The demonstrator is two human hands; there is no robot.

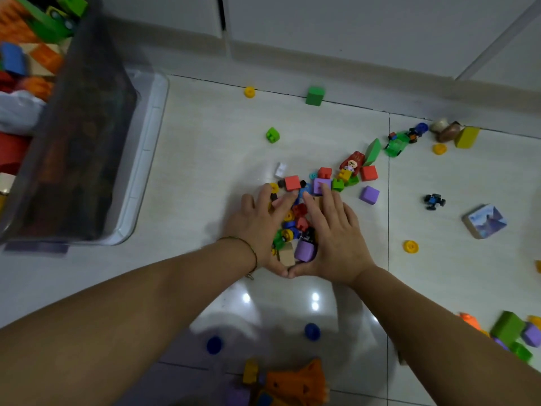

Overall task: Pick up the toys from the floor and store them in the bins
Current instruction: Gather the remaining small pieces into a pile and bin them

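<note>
Between my L hand (257,227) and R hand (333,230), both spread w/ thumbs touching, sits the toy pile (295,227); bin (85,142) lies left, nearer L hand.

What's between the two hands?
Head view: between the left hand and right hand lie a purple cube, tan block, red bricks and yellow wheels.

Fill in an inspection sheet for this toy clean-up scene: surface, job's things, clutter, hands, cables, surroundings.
Surface: pale tiled floor, glossy with light reflections.
Job's things: pile of small toys between the hands; green cube and toy car lie apart; bin at left already holds toys.
Clutter: printed box at right.
Hands: left hand and right hand flat-fingered, cupping the pile, thumbs touching.
Cables: nothing seen.
Surroundings: white cabinet doors behind.
</note>
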